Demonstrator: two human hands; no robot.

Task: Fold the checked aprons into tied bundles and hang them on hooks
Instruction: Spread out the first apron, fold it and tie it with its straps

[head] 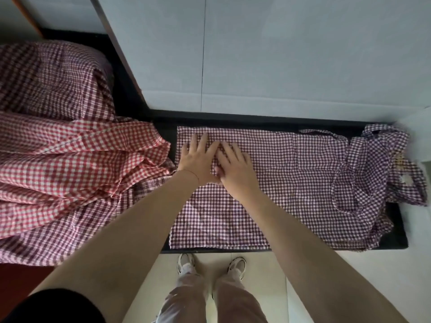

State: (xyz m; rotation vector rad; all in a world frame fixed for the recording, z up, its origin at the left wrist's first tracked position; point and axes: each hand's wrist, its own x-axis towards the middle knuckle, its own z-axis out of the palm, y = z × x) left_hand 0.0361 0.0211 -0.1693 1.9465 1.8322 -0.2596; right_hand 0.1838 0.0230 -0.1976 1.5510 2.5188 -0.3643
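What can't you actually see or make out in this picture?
- Hooks: none in the head view.
- Purple checked apron: its patch under both hands is covered; its bunched right end blurs.
- Red checked pile: cut off by the left edge.
- Black counter: mostly covered by cloth.

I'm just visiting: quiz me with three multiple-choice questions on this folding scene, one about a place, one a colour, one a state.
1. Where does the heap of unfolded aprons lie?
A. left of the hands
B. on the floor
C. on a hook

2. What colour are the checks of the apron being folded?
A. green
B. dark purple and white
C. yellow

3. How are the hands on that apron?
A. gripping its strap
B. pressing flat
C. lifted off

Answers: 1 A, the heap sits on the counter to the left. 2 B, purple-white gingham. 3 B, left hand and right hand lie with fingers straight on the cloth.
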